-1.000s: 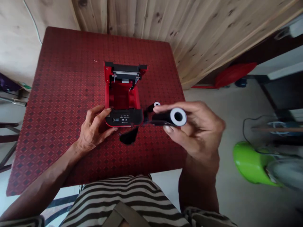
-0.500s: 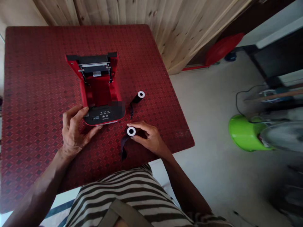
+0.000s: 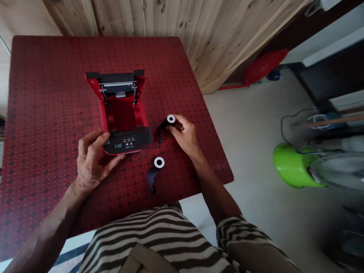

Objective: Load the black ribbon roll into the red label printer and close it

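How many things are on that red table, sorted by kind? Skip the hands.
Open red-and-black machine: 1
Rolls with dark strips: 2, the near roll and the far roll
Total: 3

Right fingers (image 3: 184,122) grasp a roll (image 3: 168,121) (black, white-ended).

I have clear tabletop (image 3: 51,87) left of and behind the open red device (image 3: 122,115); its raised lid (image 3: 118,79) obstructs passage over the back. Left hand (image 3: 92,157) blocks the front-left corner. Far roll (image 3: 167,120) and right hand (image 3: 184,134) crowd the right side; near roll (image 3: 156,163) obstructs the front-right approach.
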Available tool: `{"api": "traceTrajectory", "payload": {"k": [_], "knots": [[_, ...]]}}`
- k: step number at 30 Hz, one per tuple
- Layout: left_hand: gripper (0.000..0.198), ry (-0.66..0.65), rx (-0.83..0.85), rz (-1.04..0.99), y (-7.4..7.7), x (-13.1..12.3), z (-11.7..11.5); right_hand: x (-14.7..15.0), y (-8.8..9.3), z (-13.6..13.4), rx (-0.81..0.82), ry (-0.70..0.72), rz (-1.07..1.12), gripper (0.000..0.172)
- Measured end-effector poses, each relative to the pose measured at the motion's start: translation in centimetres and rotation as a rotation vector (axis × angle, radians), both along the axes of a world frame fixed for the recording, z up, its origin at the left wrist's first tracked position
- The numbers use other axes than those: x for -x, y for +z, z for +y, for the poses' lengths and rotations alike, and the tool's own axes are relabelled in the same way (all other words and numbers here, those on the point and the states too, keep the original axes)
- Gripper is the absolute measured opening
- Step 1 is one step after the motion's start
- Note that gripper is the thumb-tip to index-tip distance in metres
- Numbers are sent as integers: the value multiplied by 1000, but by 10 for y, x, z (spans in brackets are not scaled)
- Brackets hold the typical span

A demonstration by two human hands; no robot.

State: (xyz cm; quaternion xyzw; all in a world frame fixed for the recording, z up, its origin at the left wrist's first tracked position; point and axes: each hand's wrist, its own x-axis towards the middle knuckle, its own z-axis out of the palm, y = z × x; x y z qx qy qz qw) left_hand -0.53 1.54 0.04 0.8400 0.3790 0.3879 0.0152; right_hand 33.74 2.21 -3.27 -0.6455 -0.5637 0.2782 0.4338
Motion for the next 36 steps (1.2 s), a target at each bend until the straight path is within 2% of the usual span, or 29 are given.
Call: {"api": "traceTrajectory", "payload": {"k": [2,3,6,9,11,12,15,19,22,27,31,36], "knots": [[88,13,25,-8,0,-1,-1,1,5,-2,-8,12,-4,34],[87,16,35,-14,0,-1,-2,1,13,-5,-18,28,-6,33],[85,6,43,-23,-1,-2,-4,3,62,-19,-94,112,-62,31],[83,1,57,-24,-2,-2,-5,17,119,-20,-183,295,-257,29],[81,12,65,-27,-3,-2,-5,36,144,-8,-240,450,-402,28],[79,12,68,-30,-3,-2,-6,47,150,0,-252,521,-468,26],[71,-12,83,-41,-3,-2,-7,83,152,28,-200,661,-669,20],[76,-6,88,-67,-5,-3,-9,117,144,48,54,700,-963,23],[83,-2,104,-67,-7,-4,-10,129,145,51,166,680,-1099,29],[85,-3,114,-73,-8,-4,-11,139,146,63,261,742,-1160,32],[86,-3,125,-81,-8,-4,-11,139,131,75,229,742,-1099,28],[86,5,128,-75,-6,-4,-10,129,106,82,69,744,-1015,20]]}}
